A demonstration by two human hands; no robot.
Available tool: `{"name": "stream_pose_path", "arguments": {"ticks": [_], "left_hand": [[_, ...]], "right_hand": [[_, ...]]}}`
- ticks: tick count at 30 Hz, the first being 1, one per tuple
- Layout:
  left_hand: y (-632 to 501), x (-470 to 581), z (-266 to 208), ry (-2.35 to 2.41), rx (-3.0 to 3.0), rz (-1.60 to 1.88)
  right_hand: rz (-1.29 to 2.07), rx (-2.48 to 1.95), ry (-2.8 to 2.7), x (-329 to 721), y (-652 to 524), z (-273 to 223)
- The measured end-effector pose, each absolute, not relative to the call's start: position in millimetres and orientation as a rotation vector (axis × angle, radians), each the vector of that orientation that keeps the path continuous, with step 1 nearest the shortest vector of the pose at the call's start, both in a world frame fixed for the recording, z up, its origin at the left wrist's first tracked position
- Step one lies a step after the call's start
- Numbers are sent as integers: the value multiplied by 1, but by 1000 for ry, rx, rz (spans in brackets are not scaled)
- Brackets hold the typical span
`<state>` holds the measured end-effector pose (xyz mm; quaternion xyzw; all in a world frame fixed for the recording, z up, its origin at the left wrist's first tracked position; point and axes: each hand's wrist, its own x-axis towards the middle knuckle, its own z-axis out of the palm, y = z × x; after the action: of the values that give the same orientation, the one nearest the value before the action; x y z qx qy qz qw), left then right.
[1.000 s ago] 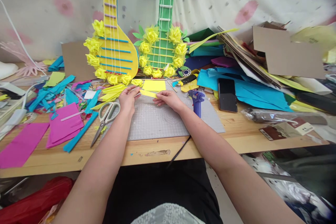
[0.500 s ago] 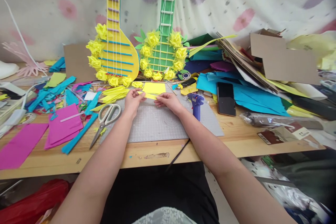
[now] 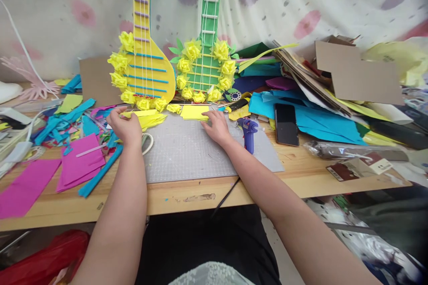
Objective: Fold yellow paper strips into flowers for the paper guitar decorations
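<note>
Pinching a yellow paper strip (image 3: 138, 114) at about ten o'clock of the grey cutting mat (image 3: 200, 151), the left hand (image 3: 125, 127) holds it over the pile of cut yellow strips (image 3: 152, 120), probably to add it to the stock. The right hand (image 3: 217, 127) lies flat and released, fingertips pressing the yellow paper sheets (image 3: 194, 112) at twelve o'clock, likely to steady them. Scissors (image 3: 147, 142) sit mostly hidden under the left wrist; a blue glue gun (image 3: 249, 133) stands on the desk (image 3: 187, 196) at two o'clock.

You can read no text, label, brand or number on anything here; the small card's (image 3: 363, 167) print is too blurred.
</note>
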<state>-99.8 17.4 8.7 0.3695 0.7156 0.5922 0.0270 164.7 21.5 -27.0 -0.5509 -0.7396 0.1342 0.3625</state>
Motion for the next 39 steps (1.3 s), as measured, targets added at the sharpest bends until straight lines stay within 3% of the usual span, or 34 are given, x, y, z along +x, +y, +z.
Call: {"name": "stream_pose_path", "arguments": {"ticks": [11,26,39], "left_hand": [[11,-101,7,2528,1400,1434],[9,-87,5,2339,1688,1679],[10,-52,-9,2023,2120,1461]], "right_hand": [[187,-1553,-2230,159,22,-33],[226,-1599,-2243,159,23,-32],[180,-1415,-2031,164,33,-37]]}}
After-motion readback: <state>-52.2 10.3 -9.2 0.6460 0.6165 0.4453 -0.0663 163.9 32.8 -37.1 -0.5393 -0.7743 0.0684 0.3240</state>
